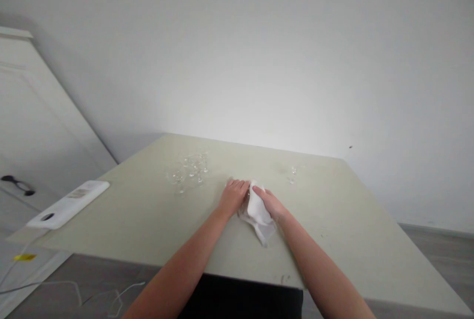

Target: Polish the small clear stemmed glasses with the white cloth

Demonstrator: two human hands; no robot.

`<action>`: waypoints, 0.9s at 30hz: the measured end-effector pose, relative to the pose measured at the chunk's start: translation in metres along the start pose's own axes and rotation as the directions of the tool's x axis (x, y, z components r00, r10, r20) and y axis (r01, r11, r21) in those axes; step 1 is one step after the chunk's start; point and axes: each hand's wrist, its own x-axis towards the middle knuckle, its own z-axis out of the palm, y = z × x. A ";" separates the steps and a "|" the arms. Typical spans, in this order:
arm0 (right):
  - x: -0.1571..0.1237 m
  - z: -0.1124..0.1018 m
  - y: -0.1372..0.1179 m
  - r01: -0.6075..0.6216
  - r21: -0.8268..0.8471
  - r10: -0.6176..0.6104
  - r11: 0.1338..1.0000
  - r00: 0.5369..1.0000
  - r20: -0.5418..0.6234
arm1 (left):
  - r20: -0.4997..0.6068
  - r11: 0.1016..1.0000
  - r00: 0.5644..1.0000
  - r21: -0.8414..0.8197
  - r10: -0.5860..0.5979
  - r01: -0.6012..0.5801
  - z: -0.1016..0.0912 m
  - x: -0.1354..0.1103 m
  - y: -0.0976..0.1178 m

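Note:
My left hand [233, 195] and my right hand [269, 203] meet near the middle of the pale table [148, 215]. Between them is a white cloth [257, 213], bunched up under my right hand, with a loose tail hanging toward me. My left hand curls around something small and clear against the cloth; it looks like glass, but I cannot make it out. Several small clear glasses [189, 171] stand in a group to the far left of my hands. One more small glass [293, 174] stands alone to the far right of them.
A flat white device [68, 204] lies on the table's left corner. A white cabinet [33, 126] with a dark handle [18, 184] stands at left. White cables [74, 287] trail on the grey floor. A plain wall rises behind the table.

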 end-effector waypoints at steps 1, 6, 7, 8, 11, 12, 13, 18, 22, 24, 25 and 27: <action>-0.001 -0.002 0.000 0.087 -0.140 -0.091 0.986 0.996 -0.020 | 0.061 1.000 0.998 -0.004 -0.014 0.015 0.000 0.000 -0.001; -0.003 0.001 -0.001 0.361 -0.508 -0.432 0.782 0.901 -0.025 | 0.175 0.990 0.975 -0.018 -0.134 0.140 0.001 0.000 -0.001; -0.002 0.003 -0.001 0.314 -0.433 -0.378 0.845 0.923 -0.069 | 0.125 0.991 0.984 -0.018 -0.131 0.134 0.001 0.000 0.000; -0.001 0.005 -0.001 0.232 -0.313 -0.278 0.921 0.954 -0.111 | 0.072 0.993 0.991 -0.017 -0.112 0.113 0.000 0.001 0.002; 0.000 0.006 0.000 -0.039 0.042 0.042 0.998 0.996 -0.077 | 0.014 0.999 0.999 -0.008 -0.039 0.039 -0.002 0.000 0.004; 0.000 0.005 0.000 -0.064 0.064 0.066 0.996 0.997 -0.040 | 0.031 0.999 0.999 -0.005 -0.034 0.034 -0.002 0.000 0.004; -0.001 0.004 0.000 -0.037 0.021 0.038 0.999 0.999 -0.016 | 0.056 0.999 0.998 -0.003 -0.042 0.043 -0.002 0.000 0.003; -0.004 -0.001 0.000 0.350 -0.490 -0.397 0.798 0.918 0.010 | 0.155 0.969 0.964 -0.082 -0.217 0.231 -0.002 -0.002 -0.002; 0.000 0.000 0.004 0.350 -0.288 -0.370 0.891 0.929 -0.016 | 0.142 0.942 0.943 -0.109 -0.302 0.318 -0.001 -0.002 -0.001; 0.002 -0.001 0.006 0.253 -0.105 -0.257 0.962 0.966 -0.033 | 0.133 0.933 0.936 -0.115 -0.325 0.340 0.000 -0.002 -0.001; 0.002 -0.001 0.006 0.229 -0.059 -0.231 0.972 0.972 -0.033 | 0.127 0.935 0.938 -0.118 -0.321 0.336 0.000 -0.002 0.000; 0.003 -0.002 0.006 0.251 -0.055 -0.250 0.967 0.968 0.024 | 0.117 0.956 0.959 -0.116 -0.257 0.270 0.000 -0.003 0.001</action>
